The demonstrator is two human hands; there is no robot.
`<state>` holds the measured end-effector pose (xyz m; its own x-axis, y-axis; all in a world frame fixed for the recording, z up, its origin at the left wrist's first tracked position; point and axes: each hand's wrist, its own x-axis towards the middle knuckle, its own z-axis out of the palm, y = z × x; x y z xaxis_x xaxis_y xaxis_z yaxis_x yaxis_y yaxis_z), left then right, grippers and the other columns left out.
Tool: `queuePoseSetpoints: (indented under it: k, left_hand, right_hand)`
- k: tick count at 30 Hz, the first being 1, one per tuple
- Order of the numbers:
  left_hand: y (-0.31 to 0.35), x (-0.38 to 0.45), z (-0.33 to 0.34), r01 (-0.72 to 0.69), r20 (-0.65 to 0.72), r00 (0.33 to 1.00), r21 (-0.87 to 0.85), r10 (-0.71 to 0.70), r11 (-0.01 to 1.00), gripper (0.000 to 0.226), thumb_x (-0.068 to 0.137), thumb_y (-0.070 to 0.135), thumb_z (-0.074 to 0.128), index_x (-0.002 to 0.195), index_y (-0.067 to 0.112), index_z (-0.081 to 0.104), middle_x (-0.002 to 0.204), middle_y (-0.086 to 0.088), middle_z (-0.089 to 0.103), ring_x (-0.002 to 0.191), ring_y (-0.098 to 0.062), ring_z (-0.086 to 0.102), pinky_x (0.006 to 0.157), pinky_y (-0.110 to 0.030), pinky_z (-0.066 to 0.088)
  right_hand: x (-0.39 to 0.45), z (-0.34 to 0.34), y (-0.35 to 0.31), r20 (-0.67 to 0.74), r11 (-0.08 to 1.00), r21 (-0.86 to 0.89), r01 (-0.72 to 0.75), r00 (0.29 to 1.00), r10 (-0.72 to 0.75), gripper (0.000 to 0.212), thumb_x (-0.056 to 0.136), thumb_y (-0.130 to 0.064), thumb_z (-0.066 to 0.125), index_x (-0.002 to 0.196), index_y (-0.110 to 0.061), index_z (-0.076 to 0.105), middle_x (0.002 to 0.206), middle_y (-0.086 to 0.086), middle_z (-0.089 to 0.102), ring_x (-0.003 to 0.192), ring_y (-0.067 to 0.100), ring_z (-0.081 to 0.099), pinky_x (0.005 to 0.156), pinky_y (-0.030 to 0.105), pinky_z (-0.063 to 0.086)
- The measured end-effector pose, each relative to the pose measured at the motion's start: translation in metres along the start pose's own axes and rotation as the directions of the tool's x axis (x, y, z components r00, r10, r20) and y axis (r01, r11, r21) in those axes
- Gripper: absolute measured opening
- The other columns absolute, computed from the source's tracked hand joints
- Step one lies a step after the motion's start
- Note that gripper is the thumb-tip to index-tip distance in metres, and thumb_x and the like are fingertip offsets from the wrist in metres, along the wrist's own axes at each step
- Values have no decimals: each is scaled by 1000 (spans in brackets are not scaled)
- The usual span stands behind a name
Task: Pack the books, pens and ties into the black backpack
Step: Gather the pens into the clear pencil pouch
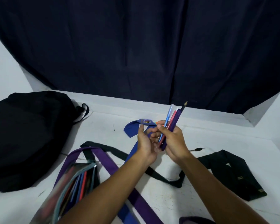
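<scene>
My right hand (173, 141) grips a bundle of pens and a pencil (172, 122), tips pointing up and away. My left hand (146, 143) is cupped beside the bundle's lower end, fingers touching it. Under both hands lies a blue tie (132, 128) with a crest. A purple tie (103, 160) and a black tie (233, 172) are spread on the white table. The black backpack (27, 135) lies at the left; I cannot tell if it is unzipped. A transparent pouch with pens (74, 186) lies at the lower left.
A single black pen (198, 149) lies on the table right of my hands. A dark curtain (136, 46) hangs behind the table. A raised white ledge (217, 122) runs along the far edge. A dark object (196, 220) shows at the bottom edge.
</scene>
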<state>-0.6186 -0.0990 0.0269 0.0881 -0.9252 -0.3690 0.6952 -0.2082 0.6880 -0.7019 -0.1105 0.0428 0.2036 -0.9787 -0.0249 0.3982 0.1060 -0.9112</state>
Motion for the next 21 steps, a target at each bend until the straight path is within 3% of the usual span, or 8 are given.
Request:
queuePoseSetpoints:
  k: [2,3,6,8,10,12,17,21]
  left_hand:
    - [18,-12,-19,-41,-24,998,315,51,948,39,98,47,42,112,13,57,85,-4,64,76,-21,60,80,-39,50]
    - [31,-22,-29,-91,-1,994,493,105,865,28,97,39,48,110,16,57,92,-3,64,81,-20,60,81,-39,50]
    - [79,-61,-70,-257,141,952,852,272,457,5,90,17,63,86,21,62,82,10,61,73,-5,57,65,-18,43]
    - [106,-89,-101,-253,220,940,963,262,97,13,83,17,70,76,24,63,75,13,62,67,-4,57,63,-18,42]
    - [123,-117,-131,-168,213,955,962,206,-213,6,76,24,72,79,25,67,80,11,64,76,-9,60,73,-26,47]
    - [128,-142,-155,-96,172,973,910,156,-404,14,76,25,75,90,24,73,86,12,59,88,-11,58,84,-26,46]
    - [110,-178,-184,6,81,989,812,123,-583,48,74,45,76,119,35,63,134,7,49,121,-15,49,97,-29,43]
    - [97,-176,-194,-8,108,981,853,162,-522,56,71,30,76,124,26,57,127,3,55,110,-23,59,89,-38,52]
  right_hand:
    - [-1,-1,0,47,995,-55,-86,995,89,8,95,0,52,96,-5,57,68,13,64,50,16,60,51,29,55]
    - [-3,-1,1,82,982,-129,-142,985,153,7,94,0,53,97,-4,57,69,14,62,47,16,56,48,28,53]
    - [-14,6,17,172,904,-343,-254,930,326,10,93,0,55,102,-2,57,67,13,60,45,15,46,40,23,41]
    - [-27,16,32,238,872,-382,-307,879,414,11,91,2,56,102,-1,56,62,10,58,42,13,41,40,23,37]
    - [-44,27,47,310,836,-423,-350,811,496,12,91,3,57,102,-1,56,60,8,56,41,12,38,41,21,35]
    - [-63,37,60,360,786,-470,-402,726,586,12,91,3,56,102,-2,58,58,7,54,41,12,37,41,22,35]
    - [-100,56,89,440,646,-473,-600,474,763,21,92,7,46,110,0,54,63,9,52,45,14,41,44,26,39]
    - [-116,72,103,486,609,-439,-661,395,780,26,90,8,44,113,-1,54,70,10,57,55,19,48,50,30,44]
